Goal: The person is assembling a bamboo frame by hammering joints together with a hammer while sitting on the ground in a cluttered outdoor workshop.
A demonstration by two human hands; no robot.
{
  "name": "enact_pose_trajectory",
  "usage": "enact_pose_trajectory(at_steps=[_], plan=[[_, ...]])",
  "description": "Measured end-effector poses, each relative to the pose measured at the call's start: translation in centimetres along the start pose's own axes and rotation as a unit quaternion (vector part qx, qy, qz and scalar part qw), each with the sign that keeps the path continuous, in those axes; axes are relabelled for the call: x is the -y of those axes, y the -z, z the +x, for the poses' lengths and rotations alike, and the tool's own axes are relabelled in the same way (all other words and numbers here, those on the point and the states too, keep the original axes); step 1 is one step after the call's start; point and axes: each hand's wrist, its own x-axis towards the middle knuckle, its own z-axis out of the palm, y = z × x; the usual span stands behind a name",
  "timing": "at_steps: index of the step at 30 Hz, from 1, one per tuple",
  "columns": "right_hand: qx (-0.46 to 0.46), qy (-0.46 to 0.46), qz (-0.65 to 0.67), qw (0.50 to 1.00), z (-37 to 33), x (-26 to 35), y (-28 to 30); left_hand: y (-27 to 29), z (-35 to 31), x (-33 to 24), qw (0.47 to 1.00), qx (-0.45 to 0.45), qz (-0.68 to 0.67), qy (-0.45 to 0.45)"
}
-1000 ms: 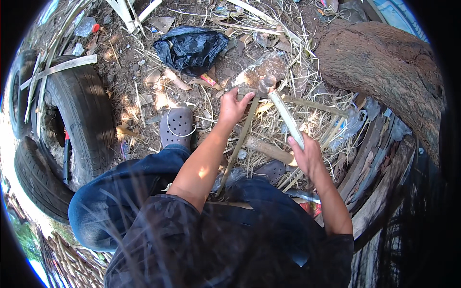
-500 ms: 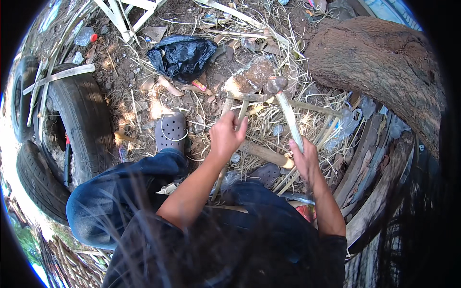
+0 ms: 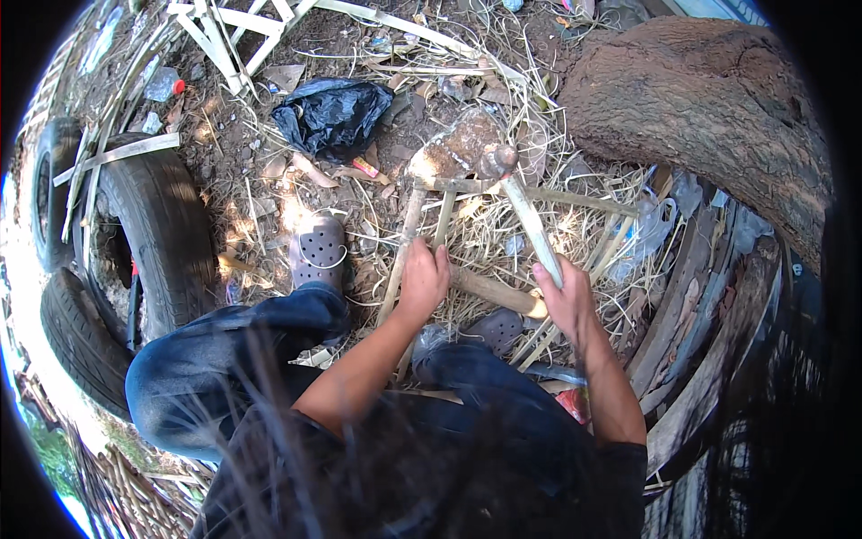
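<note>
Below the flat stone [image 3: 462, 148], the left hand [image 3: 422, 280] reached forward, forearm extended, its fingers wrapped around a thin bamboo strip [image 3: 398, 260] lying on the straw-covered ground. Beside it, the right hand [image 3: 564, 296] gripped the pale handle of a hammer [image 3: 530, 225], fingers clamped, head resting on the stone.

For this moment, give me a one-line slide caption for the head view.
Seated person's left hand steadies a bamboo strip while the right hand holds a hammer.
</note>
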Motion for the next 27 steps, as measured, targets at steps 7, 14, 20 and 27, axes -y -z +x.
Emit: enact_pose_trajectory(at_steps=[7,14,20,27], plan=[[0.007,-0.014,-0.012,1.0,0.2,1.1,-0.3,-2.3,0.9,2.1,0.991,-0.007,-0.102,0.087],[0.012,-0.021,-0.029,0.999,0.7,2.4,-0.8,-3.8,1.1,3.7,0.985,-0.044,-0.151,0.071],[0.017,-0.027,-0.041,0.999,1.1,3.2,-1.2,-3.6,1.3,3.6,0.983,-0.041,-0.171,0.051],[0.033,-0.027,-0.073,0.996,1.9,3.8,-2.1,-2.8,1.6,3.5,0.981,-0.04,-0.171,0.076]])
